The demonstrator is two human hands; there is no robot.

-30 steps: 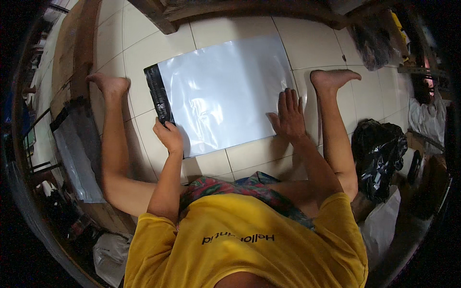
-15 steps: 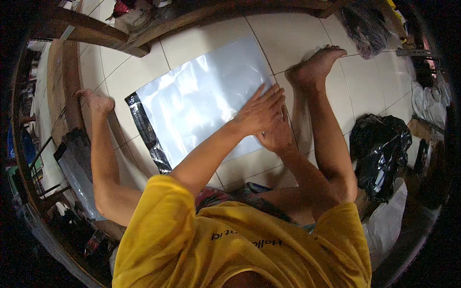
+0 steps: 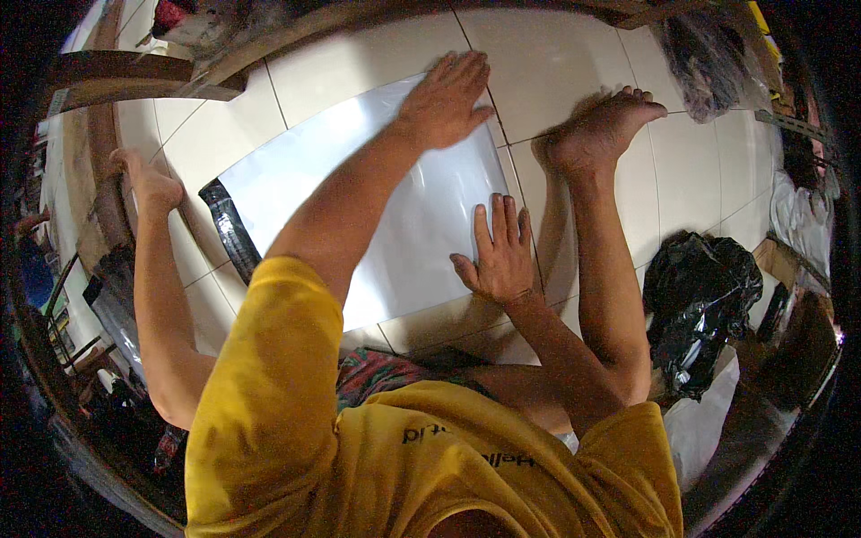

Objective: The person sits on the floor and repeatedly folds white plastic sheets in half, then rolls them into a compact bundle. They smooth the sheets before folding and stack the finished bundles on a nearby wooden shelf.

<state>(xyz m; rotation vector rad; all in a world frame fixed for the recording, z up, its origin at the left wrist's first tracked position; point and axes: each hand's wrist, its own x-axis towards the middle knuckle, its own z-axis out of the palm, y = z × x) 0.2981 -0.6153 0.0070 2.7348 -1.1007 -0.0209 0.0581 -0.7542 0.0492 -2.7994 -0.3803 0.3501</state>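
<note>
A wide, glossy whitish plastic sheet or bag with a black strip along its left edge lies flat on the tiled floor between my legs. My left hand is spread flat over its far right corner, fingers stretched past the edge. Nearer to me, my right hand rests with fingers apart on its right edge, the thumb pointing left. Neither hand grips anything. My left forearm hides part of the sheet's middle.
A black plastic bag lies to the right, beyond my right leg. Dark clear plastic sits at the far right. Wooden beams run along the far left. My bare feet are on either side.
My hands were together, left over right, at the sheet's right edge. Now they are apart: the left has moved to the far corner, the right slightly nearer to me. The sheet looks smoother.
</note>
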